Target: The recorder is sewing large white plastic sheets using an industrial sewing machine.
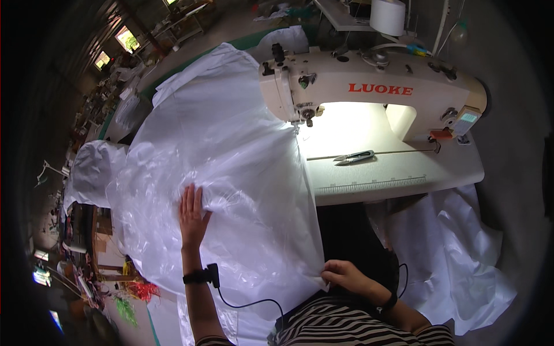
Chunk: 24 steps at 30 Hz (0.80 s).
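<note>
A large sheet of shiny white plastic-like fabric (231, 138) spreads over the left side of the table and hangs down toward me. My left hand (192, 213) lies flat on the middle of it, fingers stretched out. Down at the near right corner of the sheet, my right hand (346, 277) pinches its edge between thumb and fingers. The sheet's right edge runs up to the needle area of a white sewing machine (323, 81), where it sits under the presser foot (297, 128). The machine's lamp lights that spot brightly.
Thread snips (355, 157) lie on the machine bed (375, 179), right of the needle. More white fabric (450, 248) hangs in folds at the lower right. A white thread cone (388, 17) stands behind the machine. Red stringy material (143, 290) is at the lower left. A cable runs from my left wristband.
</note>
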Each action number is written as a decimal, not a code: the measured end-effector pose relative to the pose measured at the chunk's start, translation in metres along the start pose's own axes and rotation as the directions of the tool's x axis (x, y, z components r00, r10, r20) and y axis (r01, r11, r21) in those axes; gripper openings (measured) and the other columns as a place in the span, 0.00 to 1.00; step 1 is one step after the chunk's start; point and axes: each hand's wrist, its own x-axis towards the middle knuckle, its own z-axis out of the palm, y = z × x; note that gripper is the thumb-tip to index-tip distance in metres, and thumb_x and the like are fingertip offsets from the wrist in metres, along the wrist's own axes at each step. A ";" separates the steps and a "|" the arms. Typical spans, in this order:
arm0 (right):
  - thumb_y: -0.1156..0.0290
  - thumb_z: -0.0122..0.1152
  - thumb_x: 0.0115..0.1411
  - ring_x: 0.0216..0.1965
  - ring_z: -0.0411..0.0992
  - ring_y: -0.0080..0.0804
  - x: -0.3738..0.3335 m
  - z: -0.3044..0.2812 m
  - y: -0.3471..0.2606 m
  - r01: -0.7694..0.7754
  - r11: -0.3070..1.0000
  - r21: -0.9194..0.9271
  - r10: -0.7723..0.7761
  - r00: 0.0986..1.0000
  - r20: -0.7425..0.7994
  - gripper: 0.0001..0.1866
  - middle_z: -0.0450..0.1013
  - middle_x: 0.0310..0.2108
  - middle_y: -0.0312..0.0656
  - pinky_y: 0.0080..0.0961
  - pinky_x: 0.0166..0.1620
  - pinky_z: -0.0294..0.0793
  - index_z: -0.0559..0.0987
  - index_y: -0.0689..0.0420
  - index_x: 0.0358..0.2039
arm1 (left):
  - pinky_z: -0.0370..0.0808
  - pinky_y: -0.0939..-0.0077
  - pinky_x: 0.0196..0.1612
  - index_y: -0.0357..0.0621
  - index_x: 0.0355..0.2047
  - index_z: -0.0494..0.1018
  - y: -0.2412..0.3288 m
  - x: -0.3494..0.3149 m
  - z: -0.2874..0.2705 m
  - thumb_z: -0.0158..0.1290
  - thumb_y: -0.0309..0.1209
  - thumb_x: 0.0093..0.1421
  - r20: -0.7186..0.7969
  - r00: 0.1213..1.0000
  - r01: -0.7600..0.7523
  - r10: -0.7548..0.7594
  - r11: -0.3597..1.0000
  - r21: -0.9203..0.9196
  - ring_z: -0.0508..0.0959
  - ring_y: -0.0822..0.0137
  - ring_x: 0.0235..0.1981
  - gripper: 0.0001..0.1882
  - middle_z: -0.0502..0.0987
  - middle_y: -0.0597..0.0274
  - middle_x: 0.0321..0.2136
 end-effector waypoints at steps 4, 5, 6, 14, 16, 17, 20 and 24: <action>0.64 0.59 0.69 0.42 0.77 0.27 -0.009 -0.013 0.001 0.124 0.945 -0.302 -0.163 0.980 -0.110 0.18 0.78 0.45 0.44 0.25 0.48 0.76 0.76 0.62 0.54 | 0.64 0.50 0.65 0.42 0.57 0.71 0.058 -0.015 -0.030 0.55 0.18 0.55 -0.122 0.988 0.048 -0.095 0.939 -0.341 0.69 0.48 0.63 0.28 0.70 0.51 0.60; 0.63 0.58 0.69 0.44 0.77 0.29 -0.009 -0.014 0.000 0.135 0.936 -0.324 -0.192 0.970 -0.149 0.20 0.77 0.47 0.45 0.26 0.49 0.76 0.75 0.62 0.55 | 0.69 0.51 0.59 0.42 0.53 0.73 0.087 -0.028 -0.037 0.56 0.17 0.53 -0.185 0.980 -0.017 -0.072 0.897 -0.442 0.75 0.47 0.55 0.25 0.76 0.51 0.52; 0.62 0.57 0.69 0.50 0.76 0.32 -0.007 -0.013 -0.001 0.200 0.949 -0.242 -0.233 0.966 -0.113 0.25 0.75 0.52 0.49 0.28 0.52 0.75 0.69 0.62 0.61 | 0.71 0.56 0.54 0.44 0.51 0.75 0.116 -0.044 -0.043 0.62 0.22 0.50 -0.260 0.966 -0.127 0.008 0.887 -0.444 0.77 0.48 0.50 0.26 0.79 0.52 0.48; 0.58 0.58 0.69 0.51 0.76 0.34 0.016 0.007 -0.022 0.339 0.926 -0.168 -0.369 0.908 -0.199 0.33 0.76 0.50 0.52 0.31 0.52 0.75 0.60 0.63 0.67 | 0.69 0.65 0.39 0.49 0.36 0.78 0.249 -0.108 -0.022 0.60 0.31 0.55 0.037 0.919 -0.287 0.393 0.732 -0.618 0.78 0.62 0.32 0.08 0.77 0.66 0.29; 0.57 0.60 0.68 0.44 0.80 0.40 0.022 0.015 -0.034 0.385 0.900 -0.205 -0.429 0.867 -0.254 0.36 0.78 0.44 0.54 0.34 0.48 0.77 0.58 0.62 0.68 | 0.72 0.63 0.39 0.46 0.36 0.77 0.258 -0.121 -0.017 0.57 0.29 0.56 -0.056 0.822 -0.378 0.567 0.469 -0.798 0.80 0.59 0.33 0.07 0.78 0.63 0.31; 0.57 0.60 0.67 0.43 0.80 0.43 0.023 0.019 -0.038 0.343 0.871 -0.351 -0.448 0.848 -0.283 0.37 0.78 0.43 0.55 0.35 0.48 0.77 0.57 0.61 0.68 | 0.73 0.63 0.38 0.45 0.36 0.78 0.256 -0.129 -0.017 0.57 0.29 0.58 0.020 0.803 -0.274 0.595 0.400 -0.875 0.80 0.58 0.33 0.07 0.79 0.61 0.31; 0.60 0.60 0.65 0.41 0.79 0.57 0.029 0.028 -0.045 0.227 0.774 -0.591 -0.484 0.814 -0.322 0.36 0.77 0.38 0.62 0.41 0.45 0.78 0.58 0.62 0.68 | 0.78 0.66 0.38 0.42 0.38 0.79 0.227 -0.147 -0.025 0.59 0.28 0.60 0.326 0.627 0.041 0.707 0.388 -0.921 0.81 0.57 0.34 0.07 0.80 0.57 0.32; 0.67 0.56 0.66 0.44 0.79 0.54 0.033 0.026 -0.037 0.248 0.812 -0.529 -0.449 0.845 -0.292 0.32 0.77 0.42 0.61 0.37 0.47 0.77 0.61 0.64 0.67 | 0.76 0.71 0.35 0.46 0.44 0.78 0.184 -0.154 -0.047 0.69 0.27 0.49 0.248 0.969 0.212 0.003 0.507 -0.835 0.80 0.66 0.30 0.20 0.80 0.61 0.31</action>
